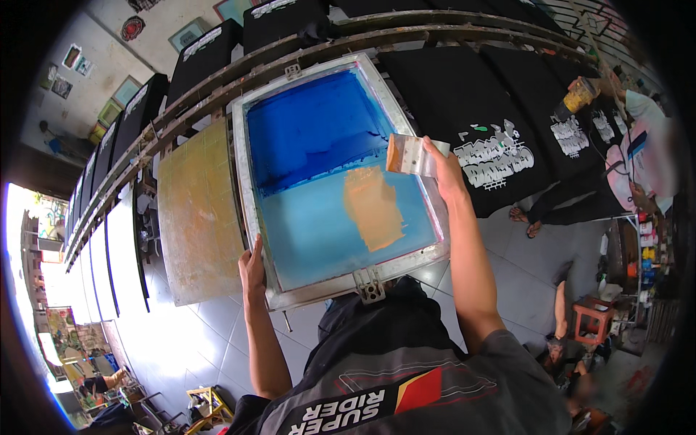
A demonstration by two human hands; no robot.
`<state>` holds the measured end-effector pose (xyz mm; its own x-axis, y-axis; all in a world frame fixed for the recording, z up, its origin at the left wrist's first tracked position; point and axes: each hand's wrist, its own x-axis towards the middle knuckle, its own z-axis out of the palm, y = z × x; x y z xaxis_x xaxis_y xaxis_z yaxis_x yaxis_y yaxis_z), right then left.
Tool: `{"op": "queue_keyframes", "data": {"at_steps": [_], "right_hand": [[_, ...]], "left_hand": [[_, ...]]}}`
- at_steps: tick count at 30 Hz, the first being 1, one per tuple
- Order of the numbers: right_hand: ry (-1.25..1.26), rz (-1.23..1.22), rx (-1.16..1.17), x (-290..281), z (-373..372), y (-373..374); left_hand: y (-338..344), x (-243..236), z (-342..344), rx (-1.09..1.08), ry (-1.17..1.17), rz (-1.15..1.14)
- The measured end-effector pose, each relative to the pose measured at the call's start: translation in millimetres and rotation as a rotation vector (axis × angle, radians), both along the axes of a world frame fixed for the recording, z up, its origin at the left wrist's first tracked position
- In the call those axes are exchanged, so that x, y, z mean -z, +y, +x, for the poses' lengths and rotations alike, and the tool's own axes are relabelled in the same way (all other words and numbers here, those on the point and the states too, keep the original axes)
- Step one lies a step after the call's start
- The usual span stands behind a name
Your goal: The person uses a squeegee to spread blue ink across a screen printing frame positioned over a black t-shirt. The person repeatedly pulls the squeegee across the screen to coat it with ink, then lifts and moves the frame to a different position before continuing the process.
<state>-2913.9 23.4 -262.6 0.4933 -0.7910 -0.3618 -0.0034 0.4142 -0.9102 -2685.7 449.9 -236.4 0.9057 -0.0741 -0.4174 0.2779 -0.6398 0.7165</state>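
Observation:
A screen-printing frame [326, 288] with pale metal bars lies in front of me, tilted slightly. The far part of its mesh is coated deep blue [312, 123], and the near part is lighter blue. On the lighter part, right of the middle, sits a patch of orange-tan ink [373, 210]. My left hand [252, 270] is closed on the frame's left bar near its lower corner. Over the frame's right side, my right hand [448, 174] grips a short squeegee [412, 155] whose left edge carries the same orange ink.
Black shirts [464, 94] with white prints lie on boards to the right. A worn yellowish board [196, 210] stands left of the frame. Rails [406, 35] run along the far side. Another person [638, 152] holds a yellow tool [580, 94] at right. A red stool [592, 321] stands lower right.

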Motion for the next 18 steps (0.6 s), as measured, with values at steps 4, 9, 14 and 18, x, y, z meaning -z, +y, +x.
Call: {"op": "queue_keyframes", "data": {"at_steps": [4,9,14,18], "right_hand": [[0.055,-0.086,0.069,2.4,-1.5,12.0],[-0.031,-0.037,-0.005,-26.0,-25.1,29.3],[-0.155,-0.175,0.008,-30.7,-3.4,52.7],[-0.27,-0.1,-0.333,-74.1,17.1,80.6]], "left_hand": [[-13.2,-4.0,-26.7,-0.067,-0.107,-0.012],[22.3,5.7,-57.2,-0.265,-0.058,-0.015],[57.8,-1.7,-90.9,-0.346,-0.133,-0.111],[118.6,17.8,-111.8,-0.505,-0.205,-0.046]]}}
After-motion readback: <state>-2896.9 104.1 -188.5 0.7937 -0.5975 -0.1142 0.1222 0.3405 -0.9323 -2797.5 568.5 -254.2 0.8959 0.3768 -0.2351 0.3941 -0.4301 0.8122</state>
